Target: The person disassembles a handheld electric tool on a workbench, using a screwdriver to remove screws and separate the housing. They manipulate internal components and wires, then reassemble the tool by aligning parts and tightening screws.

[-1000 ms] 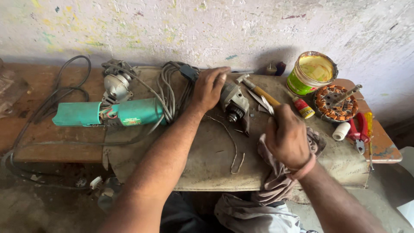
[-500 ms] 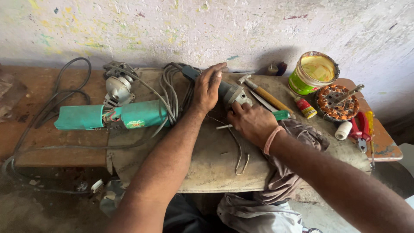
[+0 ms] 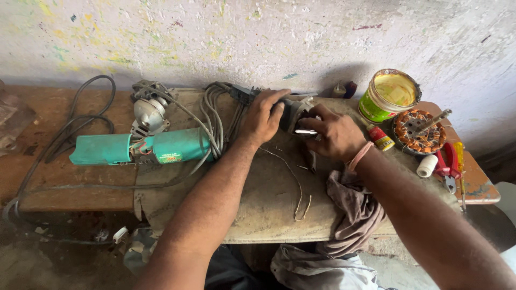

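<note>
head view | your left hand (image 3: 264,115) grips the dark power-tool body (image 3: 294,111) lying left of the open paint tin (image 3: 389,95) | your right hand (image 3: 333,134) closes on its near end, fingers pinching a small metal part (image 3: 305,131) | green angle grinder (image 3: 145,147) lies far left of the tin

on the bench (image 3: 269,204), the grinder (image 3: 145,146) lies left of the hands, the tin (image 3: 388,96) right, the rag (image 3: 352,207) in front.
</note>
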